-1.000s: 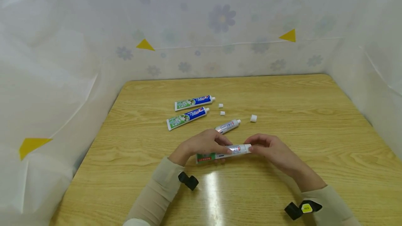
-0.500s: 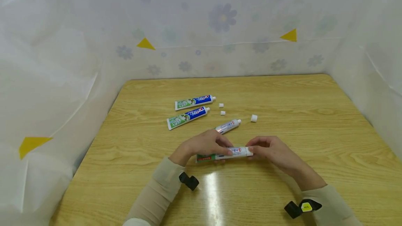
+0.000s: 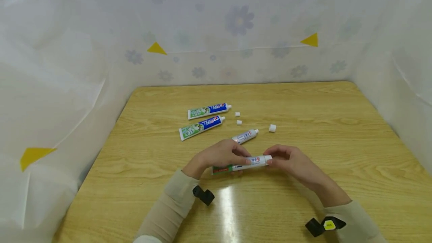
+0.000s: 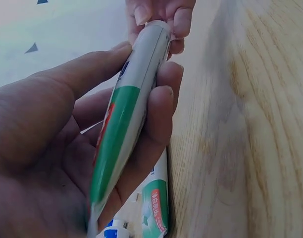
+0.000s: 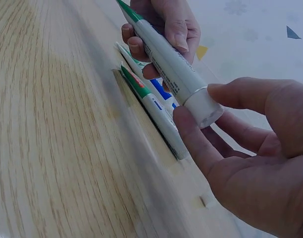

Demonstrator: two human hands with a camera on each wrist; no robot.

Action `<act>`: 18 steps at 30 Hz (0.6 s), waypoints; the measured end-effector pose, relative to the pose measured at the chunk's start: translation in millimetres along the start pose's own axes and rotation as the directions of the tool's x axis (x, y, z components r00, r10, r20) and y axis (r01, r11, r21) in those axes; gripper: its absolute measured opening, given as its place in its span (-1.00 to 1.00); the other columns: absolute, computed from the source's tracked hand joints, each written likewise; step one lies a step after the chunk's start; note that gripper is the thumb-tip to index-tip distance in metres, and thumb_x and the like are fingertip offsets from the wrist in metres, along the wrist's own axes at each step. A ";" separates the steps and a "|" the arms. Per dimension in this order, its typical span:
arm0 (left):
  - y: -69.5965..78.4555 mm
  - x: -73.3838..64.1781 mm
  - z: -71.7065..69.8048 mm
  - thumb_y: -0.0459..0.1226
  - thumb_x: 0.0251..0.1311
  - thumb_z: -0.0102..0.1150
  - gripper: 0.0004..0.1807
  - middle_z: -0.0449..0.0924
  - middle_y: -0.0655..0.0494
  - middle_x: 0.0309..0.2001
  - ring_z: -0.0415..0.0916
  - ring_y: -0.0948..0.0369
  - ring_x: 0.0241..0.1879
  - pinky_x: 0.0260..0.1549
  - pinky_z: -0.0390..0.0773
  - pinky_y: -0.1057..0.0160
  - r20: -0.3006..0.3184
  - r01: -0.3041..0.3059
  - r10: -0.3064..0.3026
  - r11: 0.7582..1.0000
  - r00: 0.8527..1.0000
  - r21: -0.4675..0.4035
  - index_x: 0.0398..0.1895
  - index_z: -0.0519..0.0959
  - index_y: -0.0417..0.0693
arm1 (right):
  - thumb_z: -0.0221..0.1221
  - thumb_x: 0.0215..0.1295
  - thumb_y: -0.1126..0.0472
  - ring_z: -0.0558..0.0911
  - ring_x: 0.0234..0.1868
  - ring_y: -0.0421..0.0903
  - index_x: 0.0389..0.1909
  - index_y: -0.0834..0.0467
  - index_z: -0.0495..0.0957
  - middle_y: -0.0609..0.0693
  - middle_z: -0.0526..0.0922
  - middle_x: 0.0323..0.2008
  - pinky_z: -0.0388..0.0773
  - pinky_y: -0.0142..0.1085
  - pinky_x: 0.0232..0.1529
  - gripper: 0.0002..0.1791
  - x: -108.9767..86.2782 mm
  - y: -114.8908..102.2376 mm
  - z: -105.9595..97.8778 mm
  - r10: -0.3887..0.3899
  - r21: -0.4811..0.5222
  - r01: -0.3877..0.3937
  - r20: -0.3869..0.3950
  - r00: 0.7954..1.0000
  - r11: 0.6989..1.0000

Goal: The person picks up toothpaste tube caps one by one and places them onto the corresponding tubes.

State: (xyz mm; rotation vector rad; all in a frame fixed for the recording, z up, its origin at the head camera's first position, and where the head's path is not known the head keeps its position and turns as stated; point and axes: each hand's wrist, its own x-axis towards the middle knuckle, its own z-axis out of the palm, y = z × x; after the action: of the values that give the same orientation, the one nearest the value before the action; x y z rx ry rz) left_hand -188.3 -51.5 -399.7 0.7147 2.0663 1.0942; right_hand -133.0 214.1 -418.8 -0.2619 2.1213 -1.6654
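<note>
My left hand grips a white and green toothpaste tube around its body, thumb on one side and fingers curled on the other. The tube's white cap sits on its right end, and my right hand pinches that cap between thumb and forefinger. Just behind the left hand lies a second white and green toothpaste tube, its bare nozzle pointing right; the hand hides its tail end in the head view. A loose white cap stands to the right of that nozzle.
Farther back on the wooden table lie two blue and green toothpaste tubes, an upper one and a lower one, both uncapped. Two small white caps, one farther back and one nearer, rest by their nozzles. Floral sheeting encloses the table.
Both hands keep their hold on the tube and its cap, with only slight shifts of the right fingers and the tube's capped end. The things on the table stay in place.
</note>
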 end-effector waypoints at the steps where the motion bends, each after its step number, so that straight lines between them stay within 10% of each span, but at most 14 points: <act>1: -0.5 0.5 -0.1 -0.08 0.32 0.23 -0.70 0.72 0.24 -0.23 0.63 0.25 -0.46 -0.38 0.66 0.28 0.003 0.003 -0.003 1.000 1.000 -0.011 0.05 0.69 0.07 | 0.24 0.36 0.10 0.66 -0.04 -0.13 0.10 0.25 0.52 0.09 0.67 -0.02 0.62 -0.29 0.01 -0.60 -0.1 0.2 0.2 -0.007 -0.015 0.007 -0.011 1.000 1.000; 18: -0.8 3.5 5.6 -0.03 0.22 0.33 -0.64 0.73 0.36 -0.15 0.57 0.38 -0.19 -0.13 0.53 0.35 -0.090 -0.004 0.012 0.996 0.996 0.088 0.08 0.69 0.18 | 0.31 0.29 0.06 0.72 -0.09 -0.08 0.09 0.36 0.57 0.14 0.72 -0.09 0.66 -0.28 -0.02 -0.49 -2.6 -5.8 -2.9 0.031 0.000 -0.031 -0.096 0.995 1.000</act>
State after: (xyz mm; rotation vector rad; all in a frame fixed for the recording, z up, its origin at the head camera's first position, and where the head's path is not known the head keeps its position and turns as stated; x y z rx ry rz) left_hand -186.2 -46.7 -403.8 0.7294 2.2017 1.0633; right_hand -132.6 216.2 -412.2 -0.1513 2.1855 -1.6898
